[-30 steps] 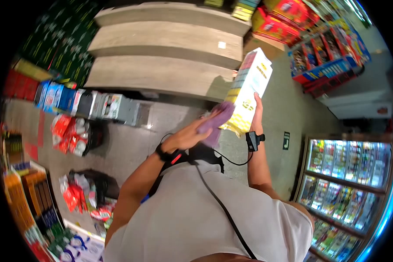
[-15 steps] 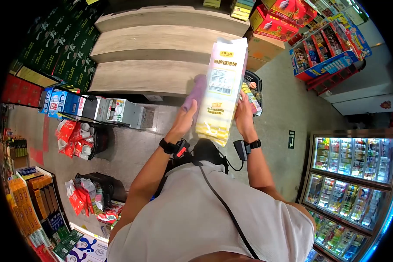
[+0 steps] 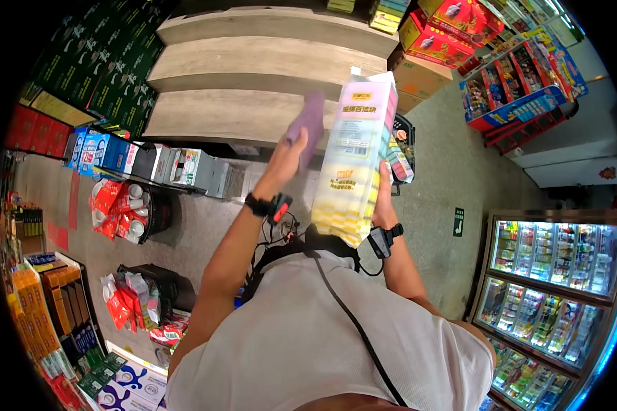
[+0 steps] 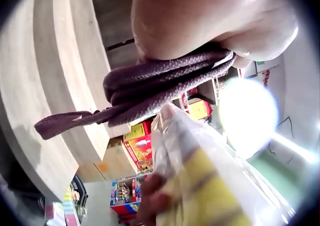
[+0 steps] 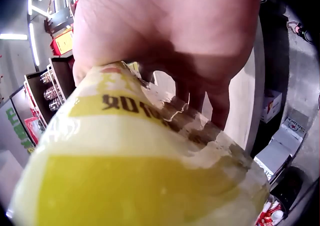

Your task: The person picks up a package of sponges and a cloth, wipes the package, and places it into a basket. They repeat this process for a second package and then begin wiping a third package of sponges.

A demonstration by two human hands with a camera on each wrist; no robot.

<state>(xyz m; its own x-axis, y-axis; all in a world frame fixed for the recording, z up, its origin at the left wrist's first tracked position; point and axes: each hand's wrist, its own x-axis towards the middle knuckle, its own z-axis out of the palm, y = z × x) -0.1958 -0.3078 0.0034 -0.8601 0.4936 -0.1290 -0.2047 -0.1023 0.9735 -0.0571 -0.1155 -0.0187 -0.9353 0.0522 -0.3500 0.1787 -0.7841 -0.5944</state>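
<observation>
My right hand [image 3: 384, 200] grips the right side of a tall plastic pack of sponge scouring pads [image 3: 353, 147], its printed white, pink and yellow face turned up. In the right wrist view the pack's yellow end [image 5: 125, 186] fills the foreground, with the palm and fingers wrapped over the wrapper. To the left of the pack, my left hand [image 3: 282, 168] holds a folded purple cloth [image 3: 311, 127], slightly blurred. In the left wrist view the cloth [image 4: 165, 86] hangs in several folds under the hand, close above the clear wrapper.
Stepped wooden display shelves [image 3: 233, 113] stand ahead. A black basket [image 3: 406, 130] with goods sits partly behind the pack. Red cartons [image 3: 435, 41] and a snack rack [image 3: 521, 82] are at the right, glass-door coolers [image 3: 548, 253] lower right. Boxes [image 3: 99, 154] and filled baskets [image 3: 127, 209] line the left.
The pack has turned from slanting right to showing its printed face, then lowered slightly toward the body. The left hand with the cloth has moved left, away from the pack's side.
</observation>
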